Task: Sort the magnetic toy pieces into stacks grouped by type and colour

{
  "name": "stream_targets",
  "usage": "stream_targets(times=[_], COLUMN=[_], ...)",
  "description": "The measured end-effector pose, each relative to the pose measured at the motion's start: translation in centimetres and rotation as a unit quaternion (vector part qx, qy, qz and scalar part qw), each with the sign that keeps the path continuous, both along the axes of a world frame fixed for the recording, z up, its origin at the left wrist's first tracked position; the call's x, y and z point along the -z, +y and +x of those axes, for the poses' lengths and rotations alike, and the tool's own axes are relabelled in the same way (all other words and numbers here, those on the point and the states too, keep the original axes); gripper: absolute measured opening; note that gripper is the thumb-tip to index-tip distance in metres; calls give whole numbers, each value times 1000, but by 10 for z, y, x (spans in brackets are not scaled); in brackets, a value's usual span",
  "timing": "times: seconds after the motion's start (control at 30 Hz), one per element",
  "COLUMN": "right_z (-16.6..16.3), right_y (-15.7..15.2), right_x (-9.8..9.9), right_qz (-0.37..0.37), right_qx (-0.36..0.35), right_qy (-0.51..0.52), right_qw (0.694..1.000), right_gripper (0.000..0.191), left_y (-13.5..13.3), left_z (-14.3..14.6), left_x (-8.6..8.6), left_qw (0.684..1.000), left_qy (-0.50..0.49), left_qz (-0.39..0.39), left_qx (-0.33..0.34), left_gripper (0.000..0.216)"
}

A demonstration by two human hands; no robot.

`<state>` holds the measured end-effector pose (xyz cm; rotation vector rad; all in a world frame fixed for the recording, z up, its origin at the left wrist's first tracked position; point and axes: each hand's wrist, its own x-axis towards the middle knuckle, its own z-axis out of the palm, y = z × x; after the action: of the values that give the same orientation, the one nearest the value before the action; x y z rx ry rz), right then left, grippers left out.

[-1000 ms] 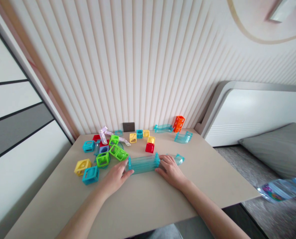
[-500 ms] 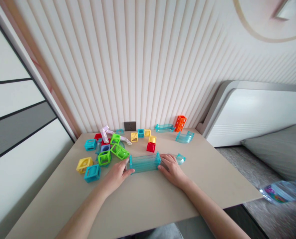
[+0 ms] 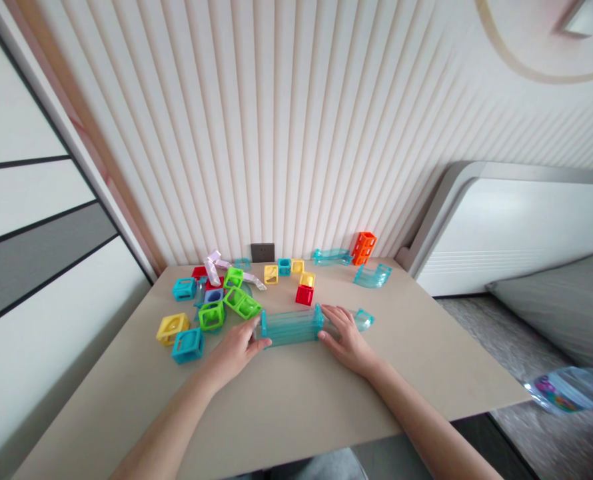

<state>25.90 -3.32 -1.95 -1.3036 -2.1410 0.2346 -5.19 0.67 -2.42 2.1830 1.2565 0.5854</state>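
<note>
A straight, see-through teal track piece (image 3: pixel 292 329) lies across the table in front of me. My left hand (image 3: pixel 239 347) grips its left end, thumb in front and fingers behind. At the other end my right hand (image 3: pixel 346 339) is closed, thumb low and fingers curved over the edge. Partly hidden behind that hand is a curved teal track piece (image 3: pixel 363 320); whether it joins the straight one, I cannot tell. Just left of my left hand lie green cube frames (image 3: pixel 242 303) and a blue cube frame (image 3: pixel 188 345).
A yellow cube (image 3: pixel 172 329) and lilac pieces (image 3: pixel 212 268) belong to the left-hand pile. Beyond the track sits a red cube (image 3: pixel 304 295). An orange tower (image 3: pixel 364 249) stands by the wall, near a curved track (image 3: pixel 372 275). A plastic bottle (image 3: pixel 569 389) is at right.
The whole view has shifted slightly. Both hands stay in place at the two ends of the straight track piece.
</note>
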Motion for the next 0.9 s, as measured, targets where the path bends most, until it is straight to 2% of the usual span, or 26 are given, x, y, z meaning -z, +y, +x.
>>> stream_targets(times=[0.17,0.33,0.57,0.9], right_z=[0,-4,-5,-6], right_y=[3,5,6,8], right_x=[6,2,4,6], right_qz=[-14,-42,-52,-77], right_qx=[-3,0,2,16], right_qy=[65,136,148,145], right_qw=[998,990,988,986], right_gripper=[60,56,51,51], left_y=[-1,-2,-3,-5], left_z=[-1,-1,-2,-1], left_x=[-1,-4,-10,-15], left_qw=[1000,1000,999,999], left_qy=[-2,-7,-44,-41], left_qz=[-12,-12,-2,-9], left_qx=[-3,-16,0,2], left_gripper=[54,59,57,52])
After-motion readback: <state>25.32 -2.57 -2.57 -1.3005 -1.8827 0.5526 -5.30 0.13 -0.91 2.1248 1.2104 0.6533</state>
